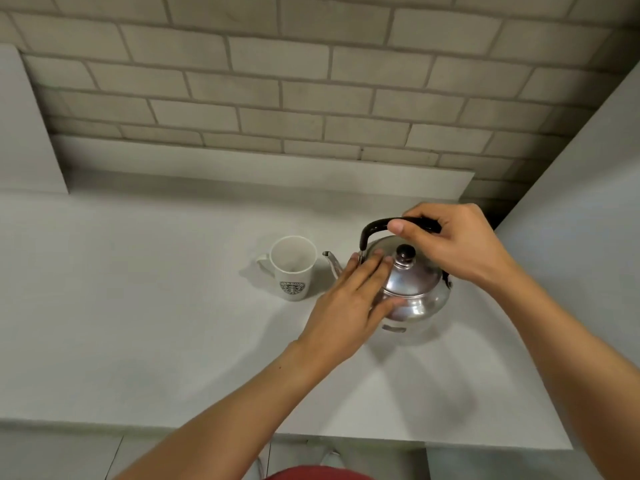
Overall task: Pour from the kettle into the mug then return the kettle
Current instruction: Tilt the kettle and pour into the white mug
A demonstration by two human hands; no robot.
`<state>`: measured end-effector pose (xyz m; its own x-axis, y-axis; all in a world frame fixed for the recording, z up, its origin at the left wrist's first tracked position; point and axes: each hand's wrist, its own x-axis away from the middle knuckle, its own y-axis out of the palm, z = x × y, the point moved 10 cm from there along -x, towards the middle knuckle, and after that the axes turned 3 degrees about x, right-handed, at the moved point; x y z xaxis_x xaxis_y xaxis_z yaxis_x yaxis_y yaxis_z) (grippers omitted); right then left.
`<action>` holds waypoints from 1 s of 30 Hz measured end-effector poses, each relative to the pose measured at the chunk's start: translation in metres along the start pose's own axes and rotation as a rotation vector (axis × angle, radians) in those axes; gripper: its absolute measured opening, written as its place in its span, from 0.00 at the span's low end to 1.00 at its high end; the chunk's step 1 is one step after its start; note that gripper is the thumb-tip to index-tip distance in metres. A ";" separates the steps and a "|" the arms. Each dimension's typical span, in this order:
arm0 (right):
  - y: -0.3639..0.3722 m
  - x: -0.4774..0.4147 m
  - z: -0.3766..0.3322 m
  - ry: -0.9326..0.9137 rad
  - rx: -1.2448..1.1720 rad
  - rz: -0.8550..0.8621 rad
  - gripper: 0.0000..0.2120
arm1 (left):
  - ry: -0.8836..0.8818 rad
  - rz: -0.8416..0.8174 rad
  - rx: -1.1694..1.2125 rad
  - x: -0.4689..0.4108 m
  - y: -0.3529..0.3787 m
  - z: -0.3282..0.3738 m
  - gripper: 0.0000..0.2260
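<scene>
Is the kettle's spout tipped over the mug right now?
No. The kettle sits upright on the counter, its spout beside the mug, not above it.

The rounded polished-metal kettle (414, 289) right of centre is mirror-glossy, with a shiny black plastic-looking arched handle (372, 232) and lid knob (405, 252). Beside it, the white glazed ceramic mug (292, 268) looks smooth. The pale grey countertop (138, 306) is matt; the beige brick wall (277, 81) above is rough.

The kettle (412, 289) stands on the counter (138, 306), under the right hand (450, 244) gripping its handle (377, 226). Left of that grip, beyond the spout (330, 261), stands the mug (294, 268). The left hand (349, 303) rests against the kettle's left side, below the grip.
</scene>
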<state>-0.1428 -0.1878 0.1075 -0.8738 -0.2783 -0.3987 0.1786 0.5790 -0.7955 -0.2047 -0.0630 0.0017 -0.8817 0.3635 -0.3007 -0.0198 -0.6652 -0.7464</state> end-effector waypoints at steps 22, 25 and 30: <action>0.048 -0.095 -0.098 -0.277 0.387 -0.312 0.20 | -0.153 0.261 0.427 -0.024 -0.030 -0.042 0.28; 0.051 -0.095 -0.108 -0.298 0.412 -0.350 0.19 | -0.155 0.287 0.449 -0.024 -0.030 -0.042 0.28; 0.054 -0.095 -0.113 -0.286 0.460 -0.407 0.18 | -0.148 0.332 0.496 -0.023 -0.028 -0.039 0.27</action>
<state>-0.1013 -0.0428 0.1538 -0.7694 -0.6336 -0.0811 0.0903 0.0179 -0.9958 -0.1652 -0.0273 0.0069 -0.9337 0.0146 -0.3578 0.0811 -0.9646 -0.2509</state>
